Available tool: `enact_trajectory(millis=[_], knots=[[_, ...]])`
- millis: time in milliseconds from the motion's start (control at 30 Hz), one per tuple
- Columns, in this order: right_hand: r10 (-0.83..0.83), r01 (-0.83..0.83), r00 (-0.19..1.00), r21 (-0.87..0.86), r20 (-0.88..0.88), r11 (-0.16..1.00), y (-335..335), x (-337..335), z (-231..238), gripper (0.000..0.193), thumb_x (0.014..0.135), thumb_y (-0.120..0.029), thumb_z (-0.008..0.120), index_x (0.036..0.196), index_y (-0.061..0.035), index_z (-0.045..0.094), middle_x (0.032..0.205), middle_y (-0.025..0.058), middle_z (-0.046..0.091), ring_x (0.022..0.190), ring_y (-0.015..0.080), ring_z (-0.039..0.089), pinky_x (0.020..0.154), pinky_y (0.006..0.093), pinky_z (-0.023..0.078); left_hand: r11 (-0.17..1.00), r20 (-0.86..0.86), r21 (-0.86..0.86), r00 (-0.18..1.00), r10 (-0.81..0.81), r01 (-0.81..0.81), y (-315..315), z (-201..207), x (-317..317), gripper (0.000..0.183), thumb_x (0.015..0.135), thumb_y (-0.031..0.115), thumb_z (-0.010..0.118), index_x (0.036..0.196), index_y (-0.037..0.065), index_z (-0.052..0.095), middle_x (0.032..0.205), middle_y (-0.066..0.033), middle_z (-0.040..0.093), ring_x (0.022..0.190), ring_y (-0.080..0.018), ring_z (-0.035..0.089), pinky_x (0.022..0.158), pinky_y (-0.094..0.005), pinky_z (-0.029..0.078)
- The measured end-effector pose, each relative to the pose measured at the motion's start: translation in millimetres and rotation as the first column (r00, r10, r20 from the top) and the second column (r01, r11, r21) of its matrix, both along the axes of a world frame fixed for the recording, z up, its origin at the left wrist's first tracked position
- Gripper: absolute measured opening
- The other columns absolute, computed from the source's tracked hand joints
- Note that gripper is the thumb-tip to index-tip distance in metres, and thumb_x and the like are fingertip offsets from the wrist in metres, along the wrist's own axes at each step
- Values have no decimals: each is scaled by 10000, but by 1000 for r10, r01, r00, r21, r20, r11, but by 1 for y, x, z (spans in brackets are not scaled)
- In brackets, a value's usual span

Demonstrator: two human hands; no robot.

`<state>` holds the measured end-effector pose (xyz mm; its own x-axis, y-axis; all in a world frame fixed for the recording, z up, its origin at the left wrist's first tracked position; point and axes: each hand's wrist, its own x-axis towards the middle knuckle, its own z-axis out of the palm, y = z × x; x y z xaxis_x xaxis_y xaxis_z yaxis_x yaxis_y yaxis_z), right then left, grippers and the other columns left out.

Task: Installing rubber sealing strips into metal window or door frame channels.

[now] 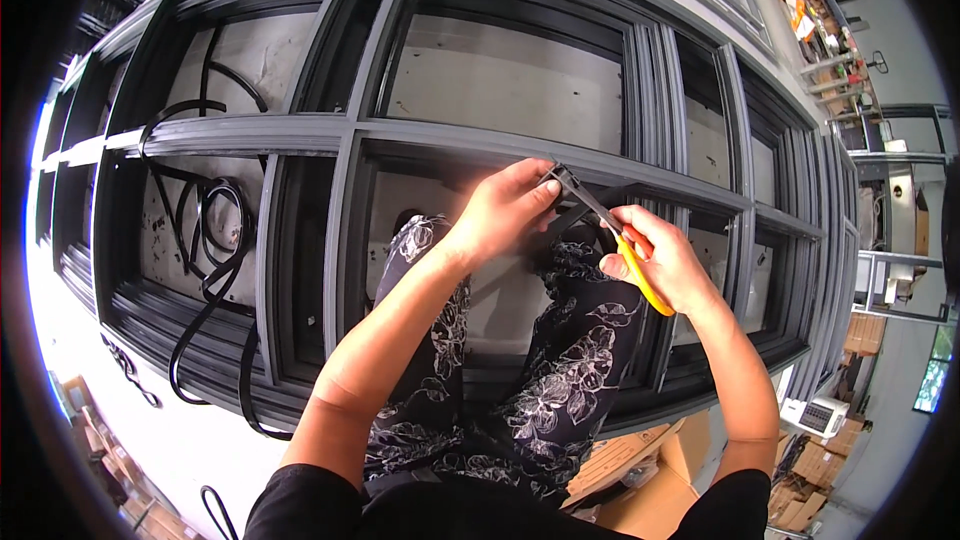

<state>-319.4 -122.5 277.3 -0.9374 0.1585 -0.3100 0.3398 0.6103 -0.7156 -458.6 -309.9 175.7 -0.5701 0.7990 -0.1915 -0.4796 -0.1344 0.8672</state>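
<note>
Frames: one large dark grey window frame (330, 130), lying flat, with many openings.
Scissors: one yellow-handled pair (612, 240), at the frame's middle crossbar.
Rubber strip: several black loops (215, 230), in the opening left of that crossbar.
Left hand (505, 208): fingers pinched on the strip end at the scissor blades.
Right hand (665, 265): clenched around the scissors' yellow handles.

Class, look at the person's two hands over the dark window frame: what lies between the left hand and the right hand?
In the head view, the tool's dark blades bridge the gap from the left hand to the right hand, which grips the yellow handles, over the grey frame bar.
</note>
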Motion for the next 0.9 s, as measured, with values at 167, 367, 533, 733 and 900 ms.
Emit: enact_trajectory(millis=[167,367,533,733,900], knots=[[-98,93,994,-92,-52,991,2,17,-7,484,792,-295,882,1102,-10,641,733,4,474,631,97,408,583,258,393,999,27,15,999,-30,30,11,7,8,156,1036,146,609,1129,23,634,890,12,620,732,-80,566,702,-237,482],[-35,38,997,40,-72,998,12,27,-4,475,780,-342,883,1041,-15,658,651,9,374,585,115,346,546,278,351,996,63,-13,994,-87,88,11,17,11,126,1034,162,609,1055,42,640,846,26,608,720,-67,558,700,-232,482],[-24,27,999,85,-44,996,11,30,0,508,767,-428,874,998,-24,668,617,26,370,553,142,365,525,302,355,989,0,0,989,-145,145,7,21,10,149,1035,208,607,986,69,631,775,33,599,707,-62,546,690,-227,453],[44,-49,999,209,25,977,13,31,8,454,763,-332,893,998,-18,665,656,20,393,612,106,389,552,278,378,981,-5,-45,982,-189,189,1,16,8,160,1022,212,626,983,59,642,776,33,593,705,-66,542,692,-235,445],[55,-55,998,193,3,980,16,35,4,406,791,-286,882,1002,-22,655,678,6,484,636,79,451,578,260,408,985,42,-94,989,-145,148,-9,5,2,205,1032,223,599,1072,34,669,808,23,596,707,-80,539,725,-253,452]])
